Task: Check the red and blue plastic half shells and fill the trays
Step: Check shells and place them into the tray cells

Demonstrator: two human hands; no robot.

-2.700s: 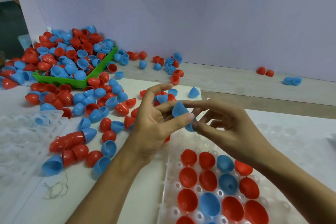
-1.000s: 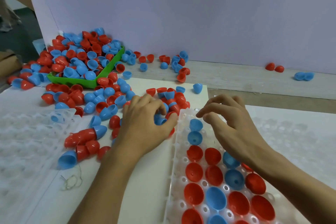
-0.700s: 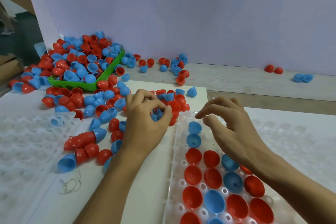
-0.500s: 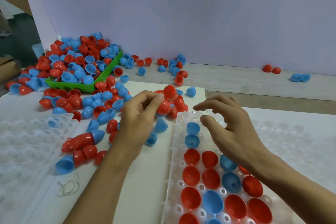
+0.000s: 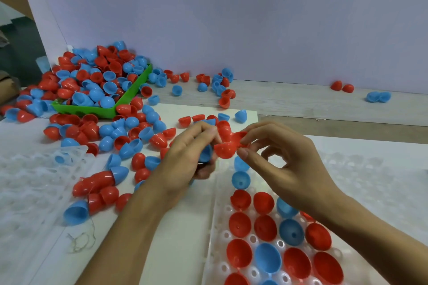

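Half a second ago my left hand [image 5: 185, 157] alone was lifting a red shell out of the loose pile while my right hand [image 5: 281, 157] hovered with fingers spread over the top of the tray; now both hands have come together above that end of the tray, and the red half shell [image 5: 224, 150] sits between them. My right thumb and forefinger pinch its rim on the right side, and my left fingertips touch its other side. My left hand is also curled round a blue half shell [image 5: 205, 153] tucked in against the palm, mostly hidden by my fingers. The red shell is glossy, dome side toward me, its open mouth facing away, so I cannot see inside it. It hangs in the air just above the clear tray [image 5: 217, 227], beyond the two blue shells [image 5: 240, 179] that stand alone in the tray's upper rows. Lower down, the tray holds rows of red and blue shells set open side up. To my left the loose shells [image 5: 129, 136] lie scattered over the white board, and behind them the green bin [image 5: 108, 110] is heaped with more.
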